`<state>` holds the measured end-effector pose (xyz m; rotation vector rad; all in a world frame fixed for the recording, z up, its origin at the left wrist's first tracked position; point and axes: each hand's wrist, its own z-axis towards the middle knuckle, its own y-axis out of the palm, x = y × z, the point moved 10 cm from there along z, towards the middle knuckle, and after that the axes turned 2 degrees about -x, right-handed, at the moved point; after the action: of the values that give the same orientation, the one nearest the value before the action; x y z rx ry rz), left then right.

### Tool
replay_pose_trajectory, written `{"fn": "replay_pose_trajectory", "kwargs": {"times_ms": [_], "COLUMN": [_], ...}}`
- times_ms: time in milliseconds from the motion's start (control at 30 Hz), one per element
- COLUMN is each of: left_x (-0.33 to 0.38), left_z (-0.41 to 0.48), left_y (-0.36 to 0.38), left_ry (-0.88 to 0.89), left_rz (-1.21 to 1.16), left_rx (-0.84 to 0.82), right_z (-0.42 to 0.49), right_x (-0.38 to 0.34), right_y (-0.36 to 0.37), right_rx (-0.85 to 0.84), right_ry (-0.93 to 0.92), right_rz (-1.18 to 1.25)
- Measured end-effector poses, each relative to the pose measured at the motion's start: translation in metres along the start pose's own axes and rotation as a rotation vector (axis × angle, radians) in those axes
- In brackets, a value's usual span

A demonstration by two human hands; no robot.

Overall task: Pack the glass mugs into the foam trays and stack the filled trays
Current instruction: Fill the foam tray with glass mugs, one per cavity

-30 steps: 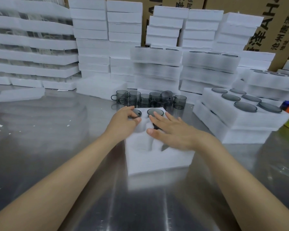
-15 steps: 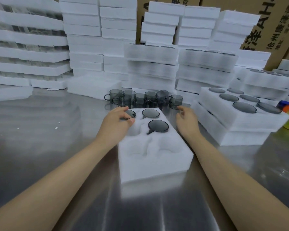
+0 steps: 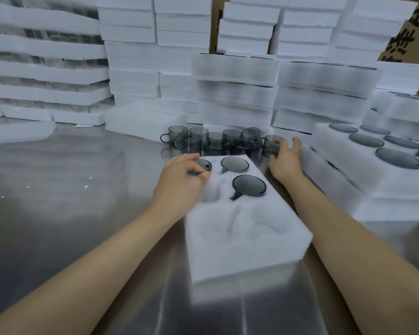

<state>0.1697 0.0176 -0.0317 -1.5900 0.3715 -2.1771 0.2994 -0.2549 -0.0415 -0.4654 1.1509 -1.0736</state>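
Note:
A white foam tray [image 3: 242, 240] lies on the steel table in front of me. Three smoky glass mugs sit in its far pockets: back left [image 3: 205, 164], back right [image 3: 235, 163] and middle right [image 3: 249, 185]. The near pockets hold nothing. My left hand [image 3: 182, 180] lies over the back-left mug, thumb and fingers curled round its rim. Several loose mugs [image 3: 213, 141] stand in a row just behind the tray. My right hand [image 3: 286, 158] is stretched out with spread fingers at the rightmost loose mug [image 3: 268, 145]; whether it touches the glass is blurred.
A stack of filled trays [image 3: 363, 182] stands close on the right, beside my right forearm. Tall piles of foam trays [image 3: 237, 76] and cardboard boxes [image 3: 406, 42] wall off the back. Bare steel tabletop [image 3: 58, 189] spreads to the left.
My right hand left the tray after seating the middle-right mug and moved back and right to the loose mugs. My left hand stayed on the back-left mug.

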Motion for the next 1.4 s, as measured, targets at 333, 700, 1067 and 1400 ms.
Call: {"fn": "replay_pose_trajectory", "kwargs": {"times_ms": [333, 700, 1067, 1400], "left_x": [0.002, 0.004, 0.003, 0.0], "left_z": [0.001, -0.003, -0.007, -0.004], "left_y": [-0.001, -0.004, -0.018, -0.02], "left_ry": [0.023, -0.008, -0.02, -0.026], "left_rz": [0.09, 0.092, 0.167, 0.146], "left_rx": [-0.015, -0.015, 0.179, 0.222], "right_z": [-0.03, -0.128, -0.134, -0.136], "right_x": [-0.008, -0.009, -0.04, -0.064], "right_y": [-0.034, -0.09, -0.103, -0.107], "right_rx": [0.245, 0.326, 0.317, 0.019], "right_ry": [-0.036, -0.082, -0.266, -0.248], "right_rz": [0.189, 0.592, 0.548, 1.015]}}
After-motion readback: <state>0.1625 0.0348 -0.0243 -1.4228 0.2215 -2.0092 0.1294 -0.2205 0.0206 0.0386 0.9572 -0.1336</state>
